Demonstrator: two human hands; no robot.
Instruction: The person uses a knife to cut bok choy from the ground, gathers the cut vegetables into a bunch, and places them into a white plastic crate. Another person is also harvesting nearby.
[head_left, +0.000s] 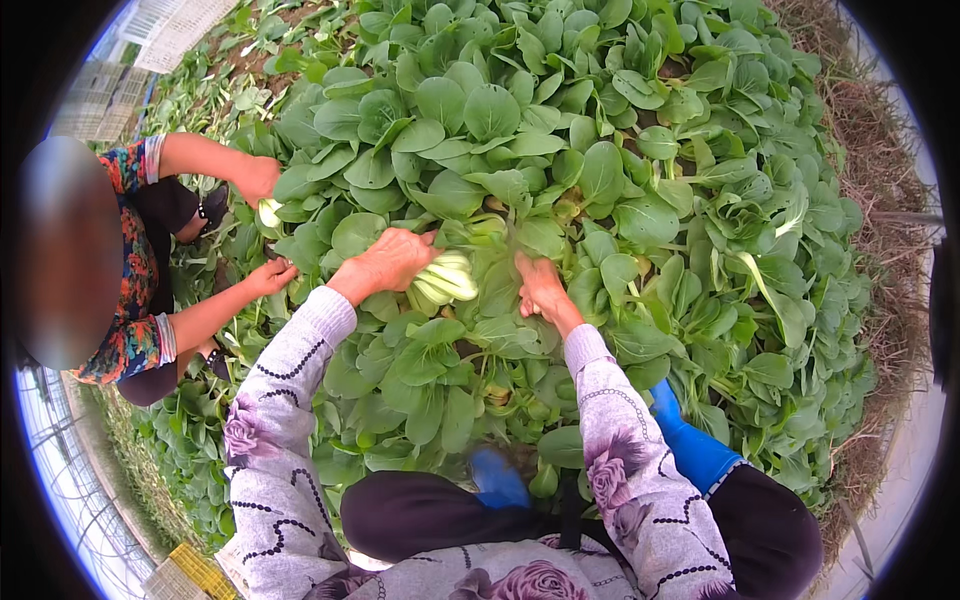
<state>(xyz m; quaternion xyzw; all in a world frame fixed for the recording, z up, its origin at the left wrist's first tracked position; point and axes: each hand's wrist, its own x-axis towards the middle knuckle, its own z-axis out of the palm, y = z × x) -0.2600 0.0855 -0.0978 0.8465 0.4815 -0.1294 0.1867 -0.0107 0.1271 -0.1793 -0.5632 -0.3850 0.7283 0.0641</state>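
Observation:
My left hand (391, 261) is closed around a bunch of bok choy (448, 279), whose pale stalk bases point to the right. To its right, my right hand (541, 289) is low among the leaves, its fingers curled; whether it holds something cannot be made out. Between the hands, leaves look blurred. Dense green bok choy plants (491, 112) grow all around both hands, some leaves with small holes.
At the left a co-worker in a flowered top (139, 247) crouches, one hand (259, 180) beside a pale-based bok choy (268, 212). Plastic crates (97, 97) stand at the upper left, a yellow crate (202, 571) at the lower left. My blue boots (694, 450) are among the plants. Dry grass (874, 172) edges the right side.

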